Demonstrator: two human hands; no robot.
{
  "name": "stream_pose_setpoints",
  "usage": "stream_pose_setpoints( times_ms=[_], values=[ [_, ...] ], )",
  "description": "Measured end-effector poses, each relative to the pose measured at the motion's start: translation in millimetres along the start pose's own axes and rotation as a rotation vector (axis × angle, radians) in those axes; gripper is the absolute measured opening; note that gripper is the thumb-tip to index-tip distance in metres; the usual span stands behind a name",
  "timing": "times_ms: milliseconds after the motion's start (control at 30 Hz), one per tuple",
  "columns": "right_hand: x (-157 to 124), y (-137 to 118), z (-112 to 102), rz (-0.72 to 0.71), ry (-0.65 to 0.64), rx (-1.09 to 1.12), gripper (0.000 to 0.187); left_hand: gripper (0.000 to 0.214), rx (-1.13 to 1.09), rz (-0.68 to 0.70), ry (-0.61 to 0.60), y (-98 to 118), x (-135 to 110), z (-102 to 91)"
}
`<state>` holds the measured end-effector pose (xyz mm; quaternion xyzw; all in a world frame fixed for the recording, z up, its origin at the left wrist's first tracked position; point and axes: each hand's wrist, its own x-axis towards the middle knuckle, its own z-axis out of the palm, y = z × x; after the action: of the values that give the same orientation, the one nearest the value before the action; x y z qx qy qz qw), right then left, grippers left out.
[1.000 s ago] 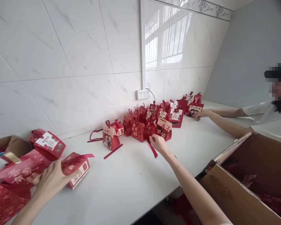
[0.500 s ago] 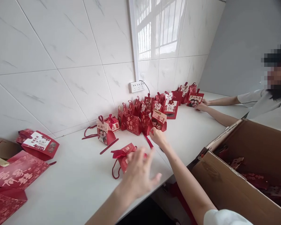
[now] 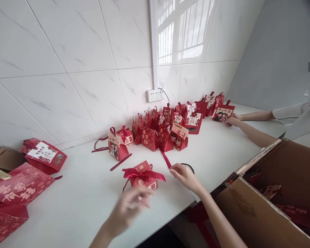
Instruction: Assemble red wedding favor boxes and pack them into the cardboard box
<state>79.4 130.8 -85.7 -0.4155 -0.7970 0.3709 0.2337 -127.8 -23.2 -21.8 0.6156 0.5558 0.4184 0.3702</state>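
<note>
A small red gift box (image 3: 144, 176) tied with a red bow lies on the white counter (image 3: 88, 196) near its front edge. My left hand (image 3: 130, 206) hovers just in front of the box; it is smeared by motion and its fingers cannot be read. My right hand (image 3: 185, 175) rests on the counter to the box's right. Its fingertips are pinched at the near end of a loose red ribbon (image 3: 166, 159), which runs back toward a row of several red gift boxes (image 3: 165, 136). A dark ring (image 3: 189, 166) shows just behind that hand.
An open cardboard carton (image 3: 248, 210) with red items stands at the lower right. Red paper bags (image 3: 18, 187) and a flat red box (image 3: 45, 156) lie at the left. Another person's hands (image 3: 232, 120) hold a box at the row's far end. A wall socket (image 3: 155, 95) sits above the row.
My left hand carried the bowed gift box from the left pile to the middle of the counter, let go and drew back. My right hand pulled back from the row toward the front edge.
</note>
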Motion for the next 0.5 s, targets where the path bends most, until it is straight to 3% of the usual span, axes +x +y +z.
stream_pose_setpoints(
  times_ms=[67,100,167,233,333,500],
  values=[
    [-14.0,-2.2,13.2,-0.070,0.008,0.183,0.038,0.033,-0.019,0.007,0.677,-21.3,-10.5,-22.4],
    [-18.1,-5.6,20.2,-0.110,0.011,0.273,0.041,0.040,-0.006,-0.030,0.809,-30.6,-13.0,-27.5],
    [-20.2,-15.1,33.5,-0.171,-0.004,0.374,0.053,0.064,0.016,-0.095,0.767,-43.9,-12.7,-26.2],
    [-16.8,-25.0,43.7,-0.203,-0.039,0.394,0.072,0.083,-0.025,-0.151,0.523,-49.6,-7.6,-14.1],
    [-12.5,-34.2,50.3,-0.232,-0.132,0.410,0.083,0.083,-0.185,-0.208,0.257,-51.3,2.3,8.9],
    [-28.2,-32.8,40.7,-0.256,-0.141,0.290,0.069,0.070,-0.280,-0.127,0.220,-66.2,15.5,33.1]
  ],
)
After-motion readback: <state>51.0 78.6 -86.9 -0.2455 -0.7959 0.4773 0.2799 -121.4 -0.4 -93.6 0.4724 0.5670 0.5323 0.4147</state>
